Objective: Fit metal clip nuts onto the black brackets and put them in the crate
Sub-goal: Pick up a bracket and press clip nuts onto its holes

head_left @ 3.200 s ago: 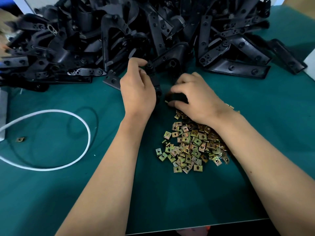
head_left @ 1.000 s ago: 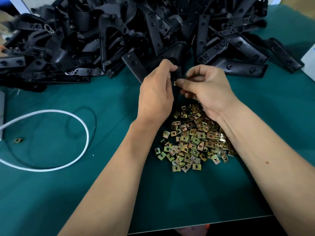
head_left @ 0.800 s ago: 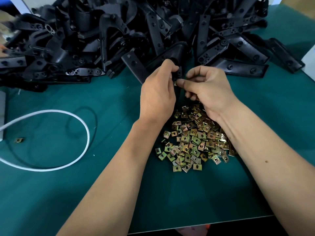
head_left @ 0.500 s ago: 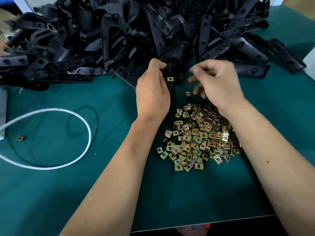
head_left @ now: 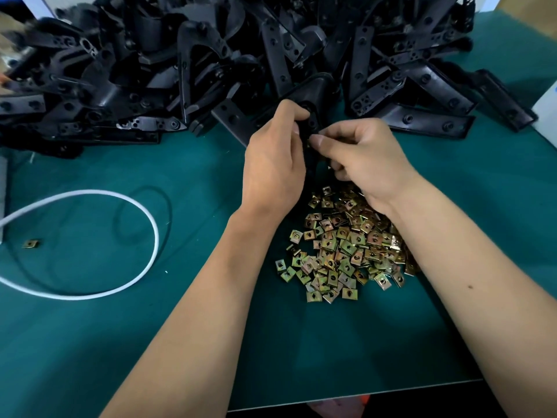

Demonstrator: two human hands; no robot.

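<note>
Left hand (head_left: 272, 164) curled round black moulded plastic bracket (head_left: 310, 131), held above green desk (head_left: 90, 342). Right hand (head_left: 361, 158) pinches at bracket edge; clip nut there hidden by fingertips. Bracket looks stiff, light: grip mid-body. Pile of small brass-coloured metal clip nuts (head_left: 343, 248) just below hands: thin, springy, likely slippery; pinch by flat faces. Crate out of view.

A green mat (head_left: 99, 342) covered the table. On its far side lay a big heap of black brackets (head_left: 187, 70). Near the middle sat a pile of brass-coloured clip nuts (head_left: 343, 251). To the left a white cord (head_left: 150, 233) curved in a loop, with one stray clip nut (head_left: 31, 243) just beside it.
</note>
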